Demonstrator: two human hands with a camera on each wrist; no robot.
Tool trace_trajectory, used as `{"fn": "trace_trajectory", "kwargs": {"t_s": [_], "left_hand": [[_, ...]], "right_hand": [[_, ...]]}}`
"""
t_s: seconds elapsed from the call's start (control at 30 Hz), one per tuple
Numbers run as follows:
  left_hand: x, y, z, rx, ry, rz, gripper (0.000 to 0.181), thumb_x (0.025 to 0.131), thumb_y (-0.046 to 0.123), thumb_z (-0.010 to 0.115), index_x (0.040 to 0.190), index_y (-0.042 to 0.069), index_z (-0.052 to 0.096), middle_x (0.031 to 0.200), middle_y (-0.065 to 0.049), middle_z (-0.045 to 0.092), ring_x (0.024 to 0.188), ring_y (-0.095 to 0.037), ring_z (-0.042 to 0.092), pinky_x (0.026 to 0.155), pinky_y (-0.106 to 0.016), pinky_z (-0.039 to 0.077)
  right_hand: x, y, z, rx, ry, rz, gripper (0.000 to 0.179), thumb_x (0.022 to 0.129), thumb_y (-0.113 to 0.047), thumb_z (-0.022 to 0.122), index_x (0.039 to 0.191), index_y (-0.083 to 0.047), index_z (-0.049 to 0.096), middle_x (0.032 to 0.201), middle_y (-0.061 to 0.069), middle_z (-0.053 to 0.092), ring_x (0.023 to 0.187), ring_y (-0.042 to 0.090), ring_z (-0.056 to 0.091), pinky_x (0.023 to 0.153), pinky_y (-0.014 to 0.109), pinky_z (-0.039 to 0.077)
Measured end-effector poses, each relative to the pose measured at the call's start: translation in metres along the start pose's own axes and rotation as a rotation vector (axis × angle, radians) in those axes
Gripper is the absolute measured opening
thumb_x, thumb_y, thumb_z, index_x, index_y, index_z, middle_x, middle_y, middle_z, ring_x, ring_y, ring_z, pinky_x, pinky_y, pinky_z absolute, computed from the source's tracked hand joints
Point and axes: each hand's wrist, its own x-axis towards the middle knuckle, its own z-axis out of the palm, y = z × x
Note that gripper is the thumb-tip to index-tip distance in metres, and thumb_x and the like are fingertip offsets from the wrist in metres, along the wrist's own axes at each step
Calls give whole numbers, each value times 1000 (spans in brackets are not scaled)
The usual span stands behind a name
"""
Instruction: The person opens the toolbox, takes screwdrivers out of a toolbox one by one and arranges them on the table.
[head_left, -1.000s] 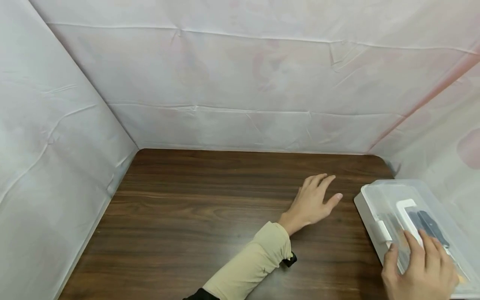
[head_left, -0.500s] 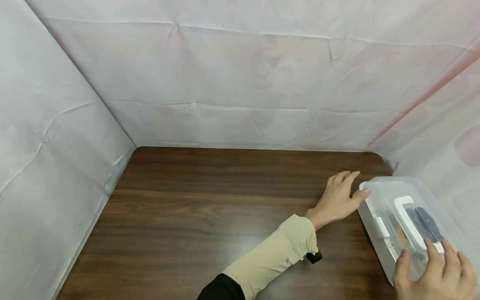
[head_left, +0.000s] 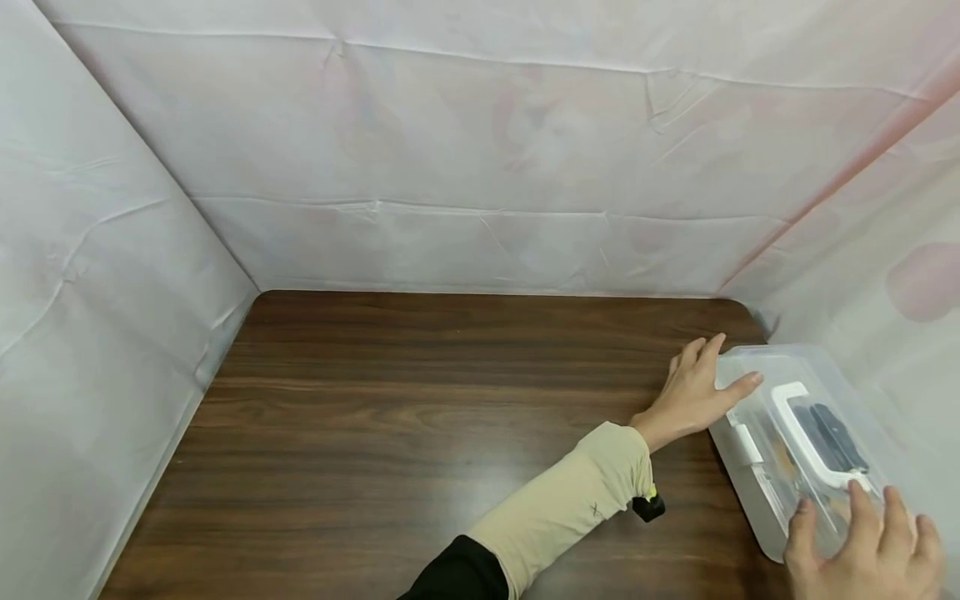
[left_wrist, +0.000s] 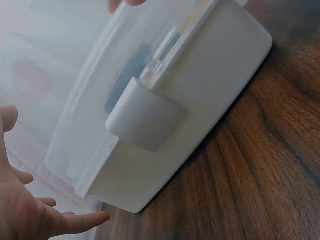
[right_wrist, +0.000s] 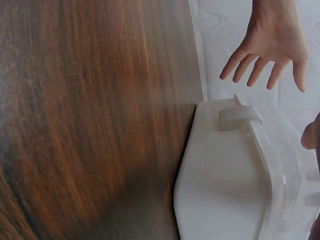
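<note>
A storage box with a white base [head_left: 742,492], a clear lid [head_left: 802,362] and a white carrying handle [head_left: 795,435] stands at the table's right side. A white latch [left_wrist: 145,115] sits over the lid's edge on the long side. My left hand [head_left: 690,392] is at the box's far left corner, fingers spread, thumb overlapping the lid in the head view. In the right wrist view that left hand [right_wrist: 275,42] shows its palm, apart from the box. My right hand [head_left: 866,550] is over the near end of the lid, fingers loosely bent and apart.
Dark blue items [head_left: 828,437] show through the lid. The brown wooden table [head_left: 420,450] is bounded by pale fabric walls [head_left: 480,167] at the back and both sides. A black device [head_left: 648,507] is at the left sleeve.
My left hand has moved right across the table to the far corner of the box. My right hand has shifted right and toward me, off the handle area. The head view has shifted slightly.
</note>
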Motion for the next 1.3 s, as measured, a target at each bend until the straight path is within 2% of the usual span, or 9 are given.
{"fn": "trace_trajectory", "kwargs": {"t_s": [0.23,0.5,0.7,0.8,1.07,1.3], "left_hand": [[3,4,8,-22,-28,-8,79,102,61,55,166,42,12,172,13,20,159,-17,26,117,-42,44],[7,12,17,16,-18,-11,84,99,62,61,166,40,15,171,12,22,158,-18,28,117,-40,44],[9,13,25,104,0,23,85,97,63,64,166,35,22,169,11,27,156,-17,27,115,-31,42],[8,11,29,115,11,29,87,95,60,68,165,35,24,169,9,27,155,-15,23,112,-27,42],[5,7,34,45,101,1,84,91,50,78,159,40,32,158,6,37,141,-10,33,99,-20,45],[5,8,36,18,133,-23,83,89,46,80,158,41,34,154,6,39,134,-8,37,93,-19,46]], "right_hand": [[-5,11,-2,-50,-82,-38,72,96,-52,49,128,11,64,139,39,58,134,67,45,121,68,29],[-4,-1,6,40,56,-16,68,92,-51,55,116,11,68,131,37,64,129,65,50,119,68,32],[-1,-11,5,47,93,-11,65,91,-48,55,112,12,68,128,36,65,128,64,51,118,68,33],[-1,-14,6,63,121,-11,64,91,-48,56,111,11,69,128,35,66,127,63,52,117,68,34],[-3,-16,6,63,142,-35,66,92,-51,56,110,11,69,126,34,67,126,61,53,115,69,35],[-5,-14,7,80,124,-43,66,92,-52,57,110,10,68,126,34,67,127,61,52,117,67,34]]}}
